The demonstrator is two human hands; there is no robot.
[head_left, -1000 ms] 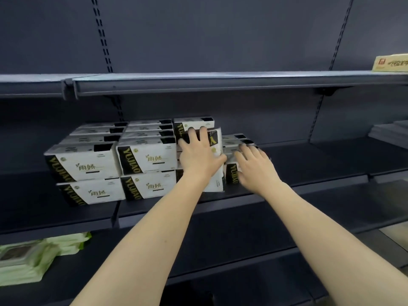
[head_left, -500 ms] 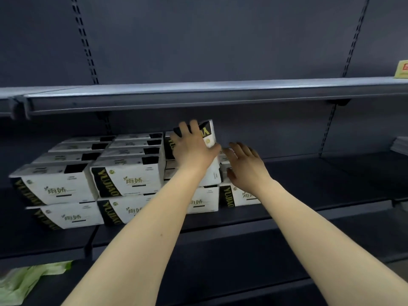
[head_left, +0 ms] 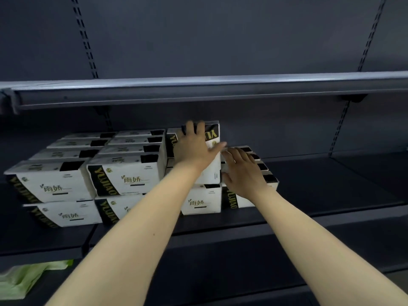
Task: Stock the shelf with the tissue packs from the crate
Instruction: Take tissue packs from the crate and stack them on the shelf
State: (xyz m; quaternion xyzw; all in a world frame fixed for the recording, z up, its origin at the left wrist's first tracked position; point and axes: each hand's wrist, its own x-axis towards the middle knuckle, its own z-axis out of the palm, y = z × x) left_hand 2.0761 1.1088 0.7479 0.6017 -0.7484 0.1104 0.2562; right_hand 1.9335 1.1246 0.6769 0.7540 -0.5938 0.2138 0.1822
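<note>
— Why's that pack [head_left: 212,151] tipped up on the stack?

— I'd say it's being seated. The left hand [head_left: 194,149] lies on its face, fingers [head_left: 191,129] hooked over the top edge. The right hand [head_left: 242,173] rests on the lower packs [head_left: 249,196] just right of it, fingers straight and slightly apart, steadying them.

— And the shelf [head_left: 309,214]?

— Bare to the right of those fingers; full rows [head_left: 123,173] to the left.
</note>
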